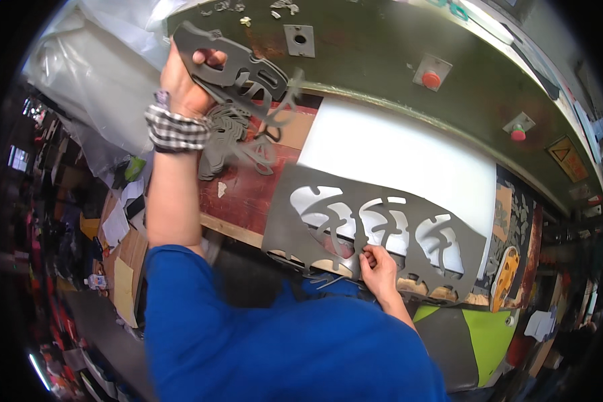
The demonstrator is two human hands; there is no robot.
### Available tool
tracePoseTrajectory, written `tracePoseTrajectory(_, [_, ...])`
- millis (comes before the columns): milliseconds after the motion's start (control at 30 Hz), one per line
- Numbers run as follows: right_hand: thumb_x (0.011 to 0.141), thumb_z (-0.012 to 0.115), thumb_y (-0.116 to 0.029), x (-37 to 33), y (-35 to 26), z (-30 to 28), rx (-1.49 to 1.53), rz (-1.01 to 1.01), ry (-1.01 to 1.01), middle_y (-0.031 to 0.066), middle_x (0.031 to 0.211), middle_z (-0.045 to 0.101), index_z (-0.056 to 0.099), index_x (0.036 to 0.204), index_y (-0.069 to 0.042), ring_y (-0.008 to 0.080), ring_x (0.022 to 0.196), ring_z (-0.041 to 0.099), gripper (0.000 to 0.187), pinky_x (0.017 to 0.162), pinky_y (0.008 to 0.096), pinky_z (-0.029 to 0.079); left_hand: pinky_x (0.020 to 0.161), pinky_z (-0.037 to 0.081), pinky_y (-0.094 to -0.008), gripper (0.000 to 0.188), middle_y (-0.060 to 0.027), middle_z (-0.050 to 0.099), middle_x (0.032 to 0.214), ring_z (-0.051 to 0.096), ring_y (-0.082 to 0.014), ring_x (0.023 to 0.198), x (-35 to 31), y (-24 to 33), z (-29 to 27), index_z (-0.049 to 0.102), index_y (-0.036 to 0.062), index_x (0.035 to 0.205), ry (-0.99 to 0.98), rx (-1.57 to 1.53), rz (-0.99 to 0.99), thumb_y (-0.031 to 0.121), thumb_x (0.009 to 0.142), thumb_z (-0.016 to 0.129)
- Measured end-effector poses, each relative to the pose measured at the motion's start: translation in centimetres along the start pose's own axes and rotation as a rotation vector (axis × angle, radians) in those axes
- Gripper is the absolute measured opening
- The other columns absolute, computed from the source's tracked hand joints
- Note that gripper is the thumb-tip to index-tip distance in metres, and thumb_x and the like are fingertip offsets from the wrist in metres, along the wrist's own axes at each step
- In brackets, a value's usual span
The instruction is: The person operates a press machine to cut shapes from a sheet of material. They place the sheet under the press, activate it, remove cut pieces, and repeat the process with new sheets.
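Note:
My left hand (183,84) is raised at the upper left, its fingers wrapped round dark grey cut-out foam-like pieces (231,57) with slots and curved strips. Below it, a pile of similar grey pieces (222,137) lies on the red tabletop (244,204). My right hand (380,271) pinches the near part of a grey sheet (285,208) between thumb and fingers. Three large shaped holes with thin strips across them run along that sheet. It lies partly over a white board (395,144) and overhangs the near table edge.
A green machine beam (362,57) spans the far side, with red push buttons (431,80) on its face. At the right, a yellow-orange shoe-sole-shaped object (504,278) stands beside small dark scraps (518,214). Clear plastic sheeting (80,94) hangs at the far left.

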State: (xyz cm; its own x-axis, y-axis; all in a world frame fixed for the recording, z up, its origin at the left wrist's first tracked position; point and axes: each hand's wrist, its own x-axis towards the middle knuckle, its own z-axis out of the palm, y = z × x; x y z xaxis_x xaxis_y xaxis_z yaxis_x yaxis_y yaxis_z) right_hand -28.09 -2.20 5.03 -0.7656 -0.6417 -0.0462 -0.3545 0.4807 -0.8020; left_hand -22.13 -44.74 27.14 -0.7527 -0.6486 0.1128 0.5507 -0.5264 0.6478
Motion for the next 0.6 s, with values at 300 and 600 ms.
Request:
tracePoseTrajectory(300, [0.079,0.069,-0.003,0.6,-0.3,-0.9,0.008,-0.054,-0.059,0.0071,0.073,0.059,0.065,0.088,0.001,0.0132,0.058,0.056,0.011,0.056,0.0252,0.047,0.084,0.052,-0.0353,0.071,-0.0013,0.053,0.079,0.056,-0.0184,0.086,-0.5,5.0,-1.6,0.055,0.0040,0.108,-0.207,0.468,-0.157,0.068,0.089,0.030])
tracePoseTrajectory(600, [0.080,0.069,-0.005,1.5,-0.5,-1.4,-0.009,0.037,-0.139,0.0080,0.073,0.061,0.066,0.089,0.003,0.0117,0.058,0.055,0.012,0.057,0.0249,0.047,0.078,0.054,-0.0296,0.017,-0.0060,0.065,0.091,0.063,-0.0148,0.084,-0.8,5.4,-6.4,0.059,0.0026,0.100,-0.135,0.656,0.040,0.019,0.093,0.058])
